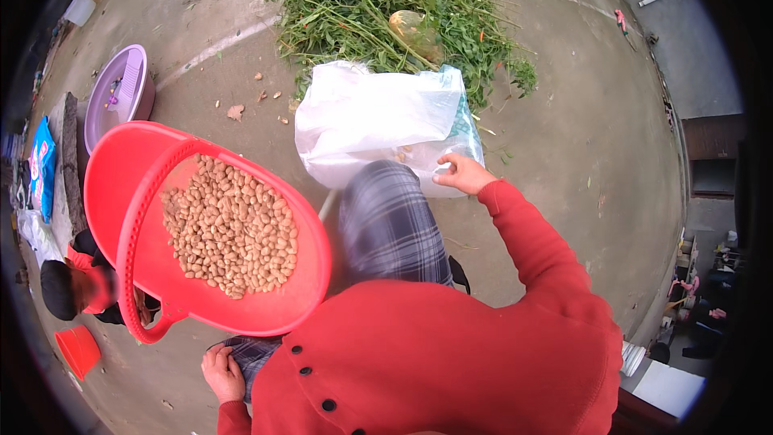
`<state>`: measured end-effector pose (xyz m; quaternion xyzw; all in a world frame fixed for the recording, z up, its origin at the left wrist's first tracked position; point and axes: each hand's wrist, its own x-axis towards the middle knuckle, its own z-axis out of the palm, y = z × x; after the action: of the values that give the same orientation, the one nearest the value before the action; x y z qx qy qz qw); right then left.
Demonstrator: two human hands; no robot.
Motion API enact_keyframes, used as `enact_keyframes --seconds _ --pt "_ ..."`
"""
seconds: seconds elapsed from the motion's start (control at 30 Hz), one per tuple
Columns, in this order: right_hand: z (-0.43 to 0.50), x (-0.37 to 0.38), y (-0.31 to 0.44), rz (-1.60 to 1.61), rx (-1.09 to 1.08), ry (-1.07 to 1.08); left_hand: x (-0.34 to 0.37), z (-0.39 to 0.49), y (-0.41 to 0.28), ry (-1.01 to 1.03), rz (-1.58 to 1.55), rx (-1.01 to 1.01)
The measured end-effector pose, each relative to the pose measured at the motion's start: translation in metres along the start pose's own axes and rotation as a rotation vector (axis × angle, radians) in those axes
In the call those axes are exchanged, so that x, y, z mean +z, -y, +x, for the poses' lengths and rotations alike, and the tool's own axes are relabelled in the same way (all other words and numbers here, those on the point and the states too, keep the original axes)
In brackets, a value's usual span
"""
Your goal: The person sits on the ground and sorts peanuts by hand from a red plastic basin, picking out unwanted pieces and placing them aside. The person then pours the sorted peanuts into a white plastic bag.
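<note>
A red plastic basket [102, 187] with an arched handle stands tilted at my left, holding a broad heap of unshelled peanuts [235, 229]. My left hand [224, 373] rests on my plaid-trousered knee, below the basket, with nothing in it. My right hand [462, 173] is over the near right side of a white plastic bag [374, 121], its thumb and forefinger apart and nothing visible between them. The bag lies in front of my other knee [389, 223]. A few peanuts [403, 152] show at the bag's near edge.
Behind the bag lies a pile of cut green plants [356, 18] with a large gourd [416, 35] on it. A purple basin [142, 93] stands beyond the basket. At the left are a person [78, 290], a small red bucket [80, 350] and a stone slab [67, 169].
</note>
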<state>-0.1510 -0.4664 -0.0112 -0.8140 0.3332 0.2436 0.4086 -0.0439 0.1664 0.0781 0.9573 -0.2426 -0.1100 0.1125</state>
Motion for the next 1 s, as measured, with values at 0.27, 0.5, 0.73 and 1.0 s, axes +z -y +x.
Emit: enact_keyframes --seconds 0.27,0.5,0.73,1.0 --pt "0.008 0.052 -0.001 0.936 0.348 0.105 0.008 0.007 0.009 0.011 -0.023 0.019" --pt "0.127 0.024 0.082 1.160 0.475 -0.133 0.011 0.019 0.011 0.005 -0.082 0.077" --pt "0.201 0.049 0.153 0.474 0.467 0.045 0.017 0.032 0.024 0.127 -0.203 0.096" --pt "0.189 0.083 0.182 -0.017 0.325 0.211 0.008 0.038 0.007 0.248 -0.413 0.171"
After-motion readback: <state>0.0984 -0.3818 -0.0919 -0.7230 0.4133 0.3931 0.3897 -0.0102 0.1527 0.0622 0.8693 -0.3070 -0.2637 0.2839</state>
